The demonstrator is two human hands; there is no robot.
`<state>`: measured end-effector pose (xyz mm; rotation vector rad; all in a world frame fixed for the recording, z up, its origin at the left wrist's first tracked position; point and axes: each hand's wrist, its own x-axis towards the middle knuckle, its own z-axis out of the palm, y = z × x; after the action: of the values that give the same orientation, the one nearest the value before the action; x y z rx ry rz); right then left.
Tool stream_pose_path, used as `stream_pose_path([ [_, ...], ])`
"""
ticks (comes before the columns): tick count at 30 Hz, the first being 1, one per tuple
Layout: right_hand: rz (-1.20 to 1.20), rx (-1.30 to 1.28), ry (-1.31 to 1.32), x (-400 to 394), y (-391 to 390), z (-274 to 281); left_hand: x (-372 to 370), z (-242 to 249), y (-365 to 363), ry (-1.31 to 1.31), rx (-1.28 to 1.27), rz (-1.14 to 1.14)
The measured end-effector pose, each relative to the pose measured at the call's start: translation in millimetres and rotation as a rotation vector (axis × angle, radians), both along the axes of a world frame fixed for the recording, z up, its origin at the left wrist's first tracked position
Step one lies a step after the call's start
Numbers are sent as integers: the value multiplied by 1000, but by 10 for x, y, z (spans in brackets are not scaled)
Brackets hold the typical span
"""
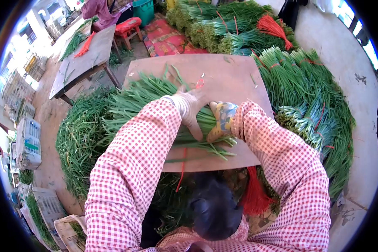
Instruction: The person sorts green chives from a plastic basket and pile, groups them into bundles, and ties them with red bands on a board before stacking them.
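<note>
- Looking down from my head, I see the green stalks (143,93) lying across the tabletop (239,77) in the middle of the frame, leaves to the left and pale ends to the right, within reach of both my hands.
- My left hand (188,105) is half open, arched over them with the thumb spread on the near side, probably to keep the bunch from fanning out.
- My right hand (222,119) is curled more tightly round the pale ends, likely to keep them together; I can't see how its fingers close underneath.
- A red tie (200,83) lies just beyond my left hand, handy and out from under the leaves.
- Tied bunches (281,77) are piled at the upper right, apparently laid alike so they stack neatly.
- Red strands (256,195) hang below the table's near edge, close to my body.
</note>
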<state>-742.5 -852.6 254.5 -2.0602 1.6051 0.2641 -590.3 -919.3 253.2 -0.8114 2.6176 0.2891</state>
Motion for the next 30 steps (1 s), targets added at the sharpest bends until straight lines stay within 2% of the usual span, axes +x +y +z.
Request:
stream_pose_path([
  [2, 8, -26, -33, -8, 13, 18, 51, -27, -39, 151, 190, 17],
  [3, 4, -36, -25, -3, 18, 8, 55, -44, -30, 185, 188, 14],
  [4, 3, -48, -17, 8, 33, -16, 35, -37, -37, 89, 253, 63],
  [6, 39, -163, -25, 4, 105, -81, 69, -44, 75, 131, 206, 131],
  [8, 89, -100, 12, 27, 180, -9, 110, 6, 281, 95, 161, 203],
  [12, 174, -150, 18, 40, 216, -33, 162, 5, 505, 128, 97, 322],
  [17, 140, -6, 27, 48, 95, 103, 135, -197, 298, 158, 18, 273],
  [20, 164, -19, 9, 26, 51, 74, 107, -71, 160, 152, 162, 256],
  [22, 126, 74, -40, 25, 134, -6, 118, -54, 208, 137, 316, 274],
  [24, 103, -133, 9, 46, 206, -40, 140, 61, 393, 172, 278, 291],
  [26, 92, -135, 32, 22, 237, -62, 133, 45, 457, 115, 170, 320],
  [28, 175, -191, -142, -133, 123, -108, 154, 32, 444, 136, 192, 289],
  [29, 230, -100, -507, -276, -84, -115, 154, -3, 426, 111, 158, 294],
  [30, 75, -33, -548, -322, -275, -97, 158, -47, 418, 87, 127, 301],
])
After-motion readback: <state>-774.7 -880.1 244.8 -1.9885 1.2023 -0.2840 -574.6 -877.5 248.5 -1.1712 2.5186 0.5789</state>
